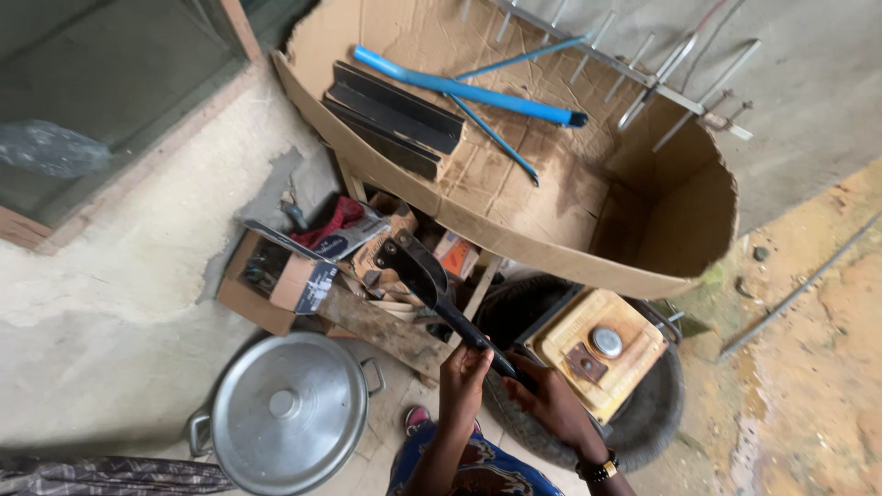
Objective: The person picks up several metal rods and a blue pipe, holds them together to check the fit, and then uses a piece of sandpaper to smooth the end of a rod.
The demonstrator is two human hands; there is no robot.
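1. Hands are seen at the lower centre of the frame: the left hand [464, 367] and the right hand [551, 400] are both closed around the handle of a dark, flat-bladed metal tool [427, 276].
2. Fingers of each hand are curled tightly on the handle, left above right; a dark wristband is worn on the right wrist.
3. The tool's blade is pointed toward the upper left, over a small cardboard box of clutter [276, 280].
4. A round silver metal pot with lid [285, 413] is seen at the lower left.
5. A large open cardboard box [570, 202], holding a blue plastic pipe [469, 90], fills the upper centre.
6. A yellow square container [602, 354] lies right of the hands.
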